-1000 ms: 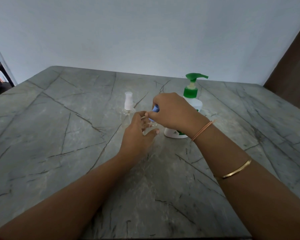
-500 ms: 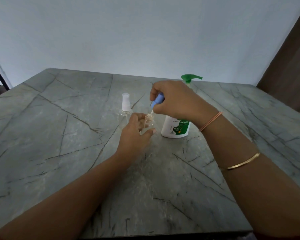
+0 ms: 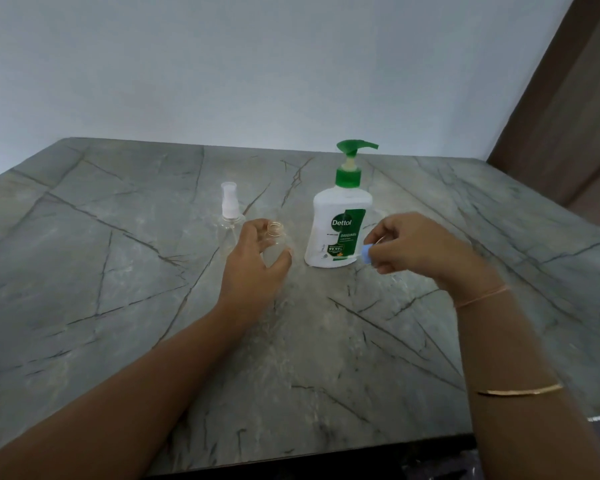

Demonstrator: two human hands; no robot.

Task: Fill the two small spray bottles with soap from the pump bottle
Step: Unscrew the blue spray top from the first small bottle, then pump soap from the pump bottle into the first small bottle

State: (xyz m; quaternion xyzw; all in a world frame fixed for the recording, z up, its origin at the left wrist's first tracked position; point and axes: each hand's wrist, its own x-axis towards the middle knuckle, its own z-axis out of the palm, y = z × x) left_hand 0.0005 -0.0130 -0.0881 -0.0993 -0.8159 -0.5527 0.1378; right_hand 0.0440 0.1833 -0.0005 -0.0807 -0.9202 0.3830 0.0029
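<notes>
A white pump bottle (image 3: 340, 223) with a green pump head stands upright on the marble table (image 3: 118, 306). Left of it, my left hand (image 3: 253, 268) grips a small clear spray bottle (image 3: 274, 237) whose neck is uncapped and open at the top. My right hand (image 3: 416, 247) pinches that bottle's blue spray cap (image 3: 367, 253), held low in front of the pump bottle's right side, with its thin dip tube pointing left. A second small clear spray bottle (image 3: 230, 220) with a white cap stands upright just left of my left hand.
A grey wall rises behind the table's far edge. A brown wooden panel (image 3: 568, 116) stands at the back right. The table's front edge (image 3: 326, 455) runs close to my forearms.
My right hand lifted the blue spray cap out of the bottle held by my left hand and carried it right and down. The pump bottle is now in full view.
</notes>
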